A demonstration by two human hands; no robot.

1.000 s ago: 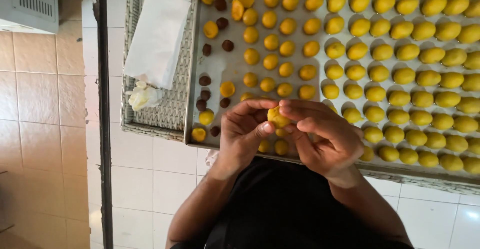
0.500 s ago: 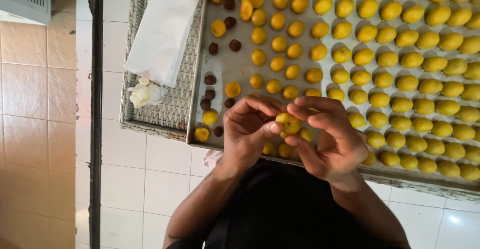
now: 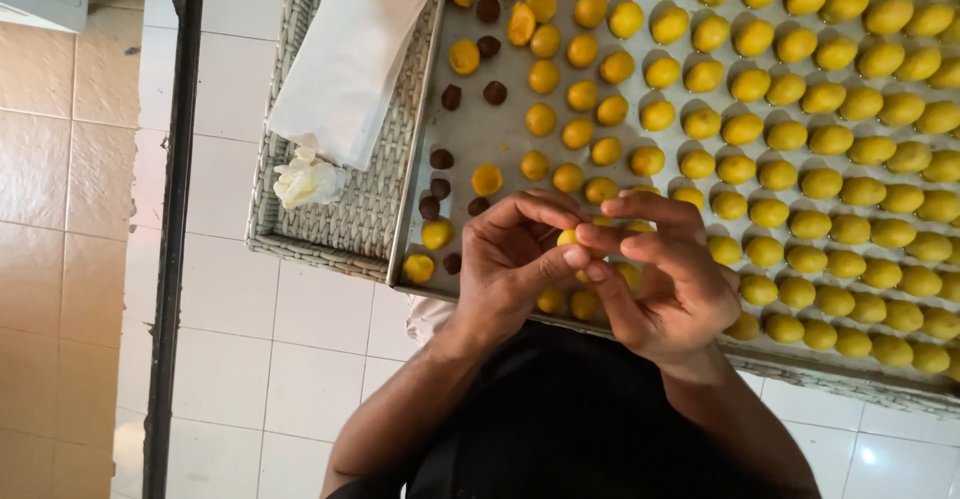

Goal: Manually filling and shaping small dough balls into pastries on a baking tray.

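Over the tray's near edge | left hand [image 3: 515,259] and right hand [image 3: 665,279] pinched together on one yellow dough ball [image 3: 570,239], fingertips cupping it, apparently to shape it | metal tray [image 3: 480,139] holds rows of finished yellow balls [image 3: 800,139]; dark filling balls [image 3: 440,159] close by | folded white cloth [image 3: 350,54] on wicker tray [image 3: 350,219].

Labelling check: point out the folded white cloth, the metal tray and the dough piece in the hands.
folded white cloth [image 3: 345,59], head view, middle of cloth.
metal tray [image 3: 480,134], head view, bare floor.
dough piece [image 3: 568,238], head view, exposed yellow top.
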